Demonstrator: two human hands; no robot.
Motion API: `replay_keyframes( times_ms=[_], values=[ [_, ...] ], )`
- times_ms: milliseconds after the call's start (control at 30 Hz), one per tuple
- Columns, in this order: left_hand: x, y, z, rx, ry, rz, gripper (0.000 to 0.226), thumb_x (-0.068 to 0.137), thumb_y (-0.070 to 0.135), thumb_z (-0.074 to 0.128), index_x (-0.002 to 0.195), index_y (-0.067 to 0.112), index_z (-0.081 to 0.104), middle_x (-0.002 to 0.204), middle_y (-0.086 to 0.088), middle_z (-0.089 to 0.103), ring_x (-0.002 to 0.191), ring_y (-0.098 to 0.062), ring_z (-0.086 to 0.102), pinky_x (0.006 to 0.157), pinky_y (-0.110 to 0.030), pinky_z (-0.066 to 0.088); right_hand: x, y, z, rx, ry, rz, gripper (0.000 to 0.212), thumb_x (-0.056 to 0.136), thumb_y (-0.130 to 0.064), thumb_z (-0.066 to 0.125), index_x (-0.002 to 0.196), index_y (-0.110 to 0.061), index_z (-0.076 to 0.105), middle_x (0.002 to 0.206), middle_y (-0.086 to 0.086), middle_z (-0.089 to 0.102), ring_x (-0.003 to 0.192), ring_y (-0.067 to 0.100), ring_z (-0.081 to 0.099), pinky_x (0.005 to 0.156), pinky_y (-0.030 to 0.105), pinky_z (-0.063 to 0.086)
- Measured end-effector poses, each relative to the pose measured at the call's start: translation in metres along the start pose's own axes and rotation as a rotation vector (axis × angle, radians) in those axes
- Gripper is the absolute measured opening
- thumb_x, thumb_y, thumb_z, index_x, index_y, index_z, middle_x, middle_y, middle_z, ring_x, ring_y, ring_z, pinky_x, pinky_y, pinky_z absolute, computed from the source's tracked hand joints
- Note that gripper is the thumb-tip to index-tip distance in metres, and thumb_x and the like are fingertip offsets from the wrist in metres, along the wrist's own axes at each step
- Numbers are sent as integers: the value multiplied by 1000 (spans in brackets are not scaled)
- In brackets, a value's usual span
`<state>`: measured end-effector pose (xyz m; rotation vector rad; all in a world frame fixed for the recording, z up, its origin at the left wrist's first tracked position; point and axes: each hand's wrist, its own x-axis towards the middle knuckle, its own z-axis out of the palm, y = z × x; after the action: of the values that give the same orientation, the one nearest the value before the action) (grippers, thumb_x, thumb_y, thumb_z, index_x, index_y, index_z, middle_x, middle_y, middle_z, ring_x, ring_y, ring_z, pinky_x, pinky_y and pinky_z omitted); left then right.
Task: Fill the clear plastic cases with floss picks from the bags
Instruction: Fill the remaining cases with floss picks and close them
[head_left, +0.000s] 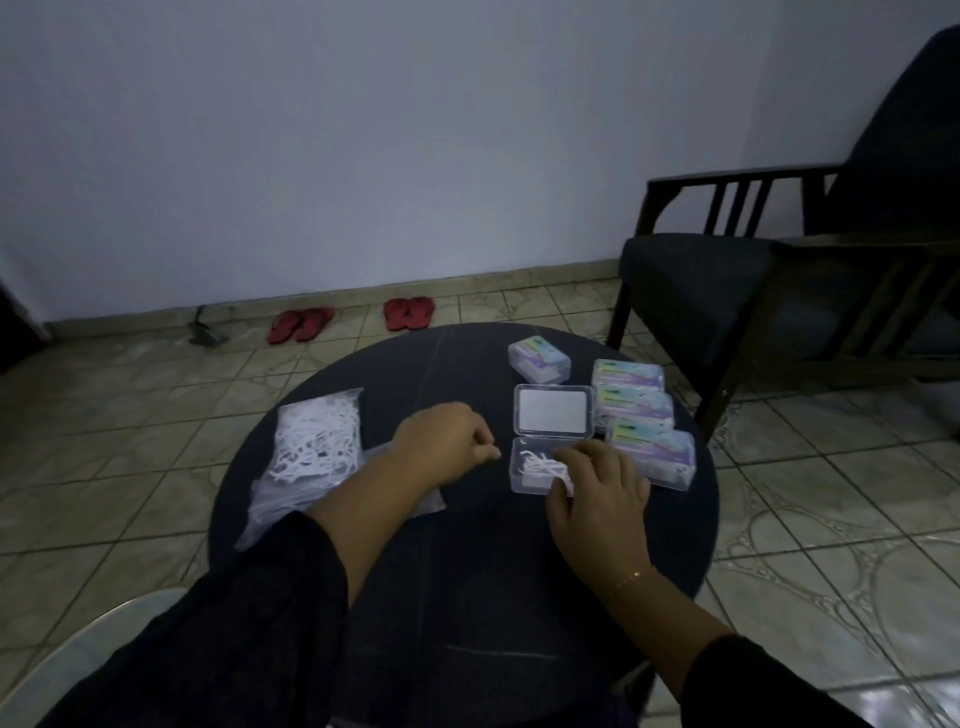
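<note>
An open clear plastic case (522, 480) lies on the round dark table (467, 545), its lid (554, 411) folded back flat. White floss picks (540, 464) lie in its tray. My right hand (597, 493) rests over the tray's right side, fingers on a few picks. To the left of the case is my left hand (447, 441), its fingers curled shut; nothing visible in it. A clear bag of floss picks (317, 441) lies at the table's left. Several closed cases with colourful labels (636, 402) sit at the right, one more (539, 358) behind.
A dark wooden armchair (753, 280) stands close to the table's far right. Two pairs of red sandals (353, 319) lie by the wall on the tiled floor. A pale curved object (78, 654) is at the lower left.
</note>
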<state>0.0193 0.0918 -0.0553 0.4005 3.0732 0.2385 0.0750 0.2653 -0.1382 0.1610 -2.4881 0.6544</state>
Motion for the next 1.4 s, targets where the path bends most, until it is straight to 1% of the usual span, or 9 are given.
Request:
replay_keyframes(
  times_ms=[233, 367, 433, 500, 733, 833, 967, 1100, 1400],
  values=[
    [-26, -100, -7, -74, 141, -320, 28, 94, 13, 49, 117, 16, 66, 123, -3, 60, 113, -23, 56, 94, -33, 46, 11, -94, 35, 218, -289, -408, 32, 82, -26, 41, 100, -15, 66, 107, 4, 63, 96, 25, 60, 73, 39, 52],
    [-33, -146, -1, 28, -159, -362, 45, 94, 5, 46, 137, 17, 49, 147, -7, 39, 132, -27, 40, 107, -34, 33, 10, -125, 67, 103, -633, -508, 60, 88, -47, 18, 139, -26, 42, 144, 1, 42, 130, 24, 38, 105, 40, 31],
    [-27, -163, 3, 97, -239, -385, 54, 95, 33, 50, 145, 17, 36, 150, -11, 34, 133, -32, 37, 111, -39, 30, 14, -127, 77, -7, -702, -485, 52, 96, -49, 19, 144, -33, 32, 147, -3, 35, 136, 21, 28, 111, 38, 19],
    [-26, -166, 2, 127, -179, -453, 73, 90, 62, 37, 147, 17, 32, 146, -13, 38, 131, -32, 39, 111, -39, 31, 21, -125, 82, -72, -708, -433, 47, 100, -46, 23, 144, -34, 32, 147, -4, 33, 138, 19, 23, 113, 39, 15],
    [-25, -183, 0, 122, -227, -459, 56, 97, 35, 44, 149, 26, 25, 153, -15, 15, 140, -31, 22, 113, -37, 22, 39, -122, 99, -165, -704, -327, 48, 99, -47, 22, 144, -33, 29, 153, -1, 24, 143, 22, 15, 114, 46, 16],
    [-23, -192, 6, 85, -124, -447, 36, 88, 31, 58, 124, 30, 60, 127, -2, 45, 107, -20, 53, 91, -31, 46, 41, -124, 100, -173, -698, -324, 49, 99, -46, 23, 146, -33, 26, 154, 1, 22, 143, 23, 14, 114, 46, 16],
    [-25, -194, 6, 105, 59, -510, 18, 91, 26, 49, 87, 22, 66, 91, 5, 53, 76, -12, 50, 61, -25, 39, 40, -126, 99, -177, -709, -309, 50, 99, -46, 24, 147, -33, 23, 154, 2, 22, 142, 23, 14, 114, 46, 16],
    [-39, -188, -1, 70, 185, -485, 24, 89, 19, 58, 113, 20, 58, 117, -2, 55, 102, -18, 55, 78, -28, 43, 36, -130, 93, -178, -711, -297, 49, 98, -45, 27, 146, -32, 26, 151, 4, 25, 140, 24, 19, 112, 45, 19],
    [-68, -164, -43, -4, 314, -384, 26, 90, 12, 49, 114, 21, 55, 117, -3, 53, 97, -22, 54, 82, -37, 45, 21, -141, 73, -161, -696, -239, 45, 97, -44, 34, 140, -32, 36, 143, 6, 29, 133, 24, 26, 109, 43, 24]
  ],
)
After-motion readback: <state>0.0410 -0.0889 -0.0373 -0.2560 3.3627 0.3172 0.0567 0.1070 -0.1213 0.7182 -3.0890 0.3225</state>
